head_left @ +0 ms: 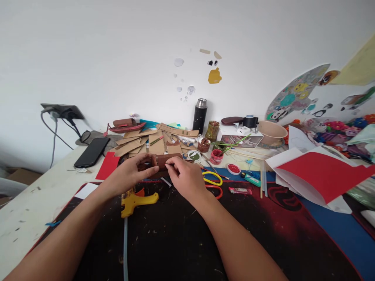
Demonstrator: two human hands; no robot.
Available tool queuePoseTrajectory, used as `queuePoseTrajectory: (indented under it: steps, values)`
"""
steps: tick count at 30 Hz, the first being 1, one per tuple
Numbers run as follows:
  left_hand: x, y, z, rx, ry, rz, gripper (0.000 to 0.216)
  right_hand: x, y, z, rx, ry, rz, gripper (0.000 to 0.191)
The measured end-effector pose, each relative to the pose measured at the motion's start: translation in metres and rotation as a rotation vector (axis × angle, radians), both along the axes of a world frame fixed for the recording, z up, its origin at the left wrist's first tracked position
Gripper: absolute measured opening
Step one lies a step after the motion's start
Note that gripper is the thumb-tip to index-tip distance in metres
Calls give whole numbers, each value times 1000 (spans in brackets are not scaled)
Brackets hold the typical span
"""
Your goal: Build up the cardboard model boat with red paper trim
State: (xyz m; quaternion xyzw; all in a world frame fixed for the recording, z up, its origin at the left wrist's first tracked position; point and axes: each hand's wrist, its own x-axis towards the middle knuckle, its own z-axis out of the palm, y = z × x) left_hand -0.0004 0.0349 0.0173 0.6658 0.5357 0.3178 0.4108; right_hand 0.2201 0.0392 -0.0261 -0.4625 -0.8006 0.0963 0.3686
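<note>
A brown curved piece [162,158], which looks like painted cardboard, is held up over the far part of the black mat [175,242]. My left hand [130,173] grips its left end between thumb and fingers. At its near edge my right hand [186,175] is closed in a pinch; whatever lies between those fingertips is too small to make out. Below my left hand lies a yellow glue gun [139,203] with a pale glue stick [125,246] sticking out towards me. Yellow-and-orange-handled scissors [213,178] rest just beyond my right hand, partly hidden by it.
Cardboard scraps [136,140] and a red model boat [129,127] lie behind my hands. A black flask [200,117], red paint pot [216,156] and beige bowl [272,132] stand at the back. A phone [92,152] is left; a pink lighter [240,191] and red paper [322,175] are right.
</note>
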Motion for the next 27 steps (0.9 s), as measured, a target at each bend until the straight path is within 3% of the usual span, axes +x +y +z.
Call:
queuePoseTrajectory:
  steps: [27]
  values:
    - [0, 0, 3, -23, 1, 11, 60, 1, -2, 2, -16, 58, 37, 14]
